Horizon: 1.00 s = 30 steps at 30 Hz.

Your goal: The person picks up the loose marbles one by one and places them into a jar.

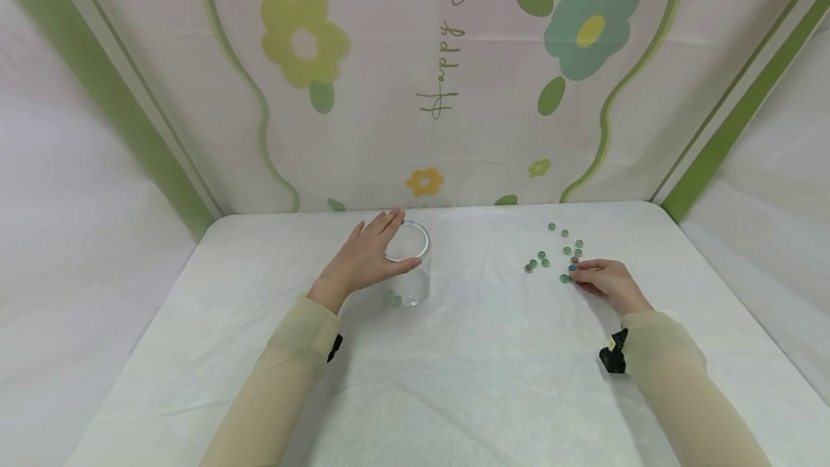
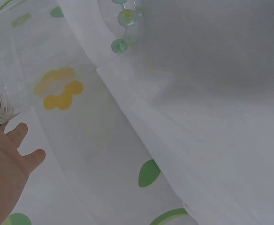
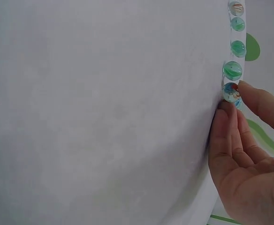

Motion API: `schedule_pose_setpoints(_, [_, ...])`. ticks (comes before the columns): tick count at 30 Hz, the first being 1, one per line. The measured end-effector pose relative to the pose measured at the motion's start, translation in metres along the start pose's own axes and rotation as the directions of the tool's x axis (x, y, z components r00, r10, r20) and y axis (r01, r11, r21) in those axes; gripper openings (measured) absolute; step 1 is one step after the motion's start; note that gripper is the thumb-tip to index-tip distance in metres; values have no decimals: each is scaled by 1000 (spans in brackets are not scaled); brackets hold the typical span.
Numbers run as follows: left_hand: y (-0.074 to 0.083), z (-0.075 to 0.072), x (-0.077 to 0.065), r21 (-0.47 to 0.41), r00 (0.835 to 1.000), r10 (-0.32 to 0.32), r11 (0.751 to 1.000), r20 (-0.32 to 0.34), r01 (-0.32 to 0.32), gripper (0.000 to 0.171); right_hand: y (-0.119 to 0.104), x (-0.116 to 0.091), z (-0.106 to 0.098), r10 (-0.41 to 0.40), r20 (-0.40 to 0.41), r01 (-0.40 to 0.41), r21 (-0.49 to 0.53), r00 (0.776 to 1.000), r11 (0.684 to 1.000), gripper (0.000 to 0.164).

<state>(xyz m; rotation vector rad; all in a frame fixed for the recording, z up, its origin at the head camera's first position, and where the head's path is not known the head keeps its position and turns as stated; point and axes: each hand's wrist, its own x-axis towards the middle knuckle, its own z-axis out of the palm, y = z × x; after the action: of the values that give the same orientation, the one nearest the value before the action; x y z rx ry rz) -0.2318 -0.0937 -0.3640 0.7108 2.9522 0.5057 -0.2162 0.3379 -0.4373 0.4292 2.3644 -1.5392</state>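
- The work in hand looks to be at an early stage, as I judge it: a few marbles lie inside the glass jar (image 1: 421, 281), while the greater share lie outside it.
- The jar stands upright on the white desk (image 1: 467, 373), a little left of the frame's middle in the head view, with its round mouth uncovered.
- Inside, the jar marbles (image 1: 398, 300) sit low against the bottom, toward its left side, and look green. The left wrist view suggests three, but the top edge cuts that group off and the glass bends the view, so the count is uncertain.
- The rest of the jar, above those few, shows only clear glass.
- What is left outside is a scatter of loose marbles (image 1: 567, 251), right of centre in the head view and well apart from the jar. Most are green; a couple look brownish or reddish.
- The left hand (image 1: 368, 258) has its grip round the jar's rim, thumb on the near side and fingers on the far side.
- The right hand (image 1: 609, 285) has its grip closed on a blue marble (image 1: 573, 268), pinched between thumb and fingertips at the near side of the scatter. The right wrist view shows red in it too.
- That pinched marble is not yet in the jar, nor near it.
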Motion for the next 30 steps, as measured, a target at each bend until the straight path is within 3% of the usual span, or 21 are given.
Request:
schedule_pose_setpoints(10, [1,-1,-1,4,1000,3,1000,-2,-3,93,0,2,-2,24,-9,-24,-18,1000,1000,57])
schedule_pose_setpoints(16, [0,0,0,8,1000,8,1000,-5,-8,93,-1,-1,-7,32,51,-38,123,998,992,60])
schedule_pose_setpoints(23, [1,0,1,6,1000,7,1000,1,-7,93,-5,-3,-15,66,118,-106,372,991,922,34])
schedule_pose_setpoints(30, [1,-1,0,5,1000,6,1000,5,-6,93,-12,-4,-19,75,135,-132,481,988,867,27])
